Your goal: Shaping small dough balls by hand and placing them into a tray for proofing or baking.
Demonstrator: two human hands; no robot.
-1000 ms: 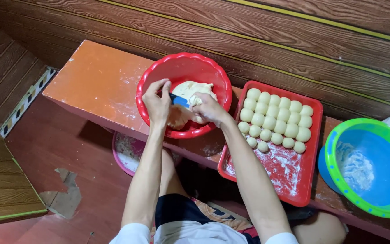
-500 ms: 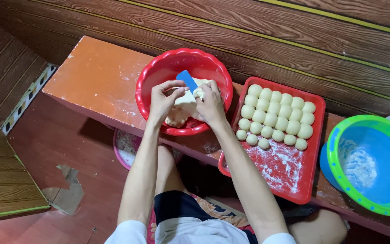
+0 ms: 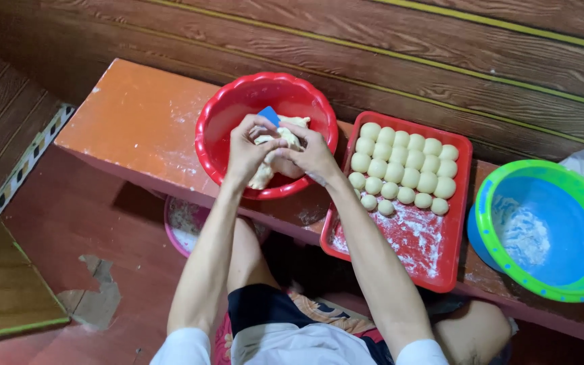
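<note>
Orange bench (image 3: 136, 128), left end bare. I see red basin (image 3: 224, 128) at bench middle, front edge. My left hand (image 3: 248, 152) pinches dough lump (image 3: 265, 172) inside basin; right hand (image 3: 312, 155) grips same lump, blue scraper (image 3: 269, 116) seemingly tucked behind fingers. Right: red tray (image 3: 441, 250), dough balls (image 3: 403, 169) at far end. Blue bowl (image 3: 542, 230) at right end.

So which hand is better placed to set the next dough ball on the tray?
Probably the right hand: it is on the dough on the side nearer the red tray. The left hand is farther off and seems to hold the blue scraper.
</note>
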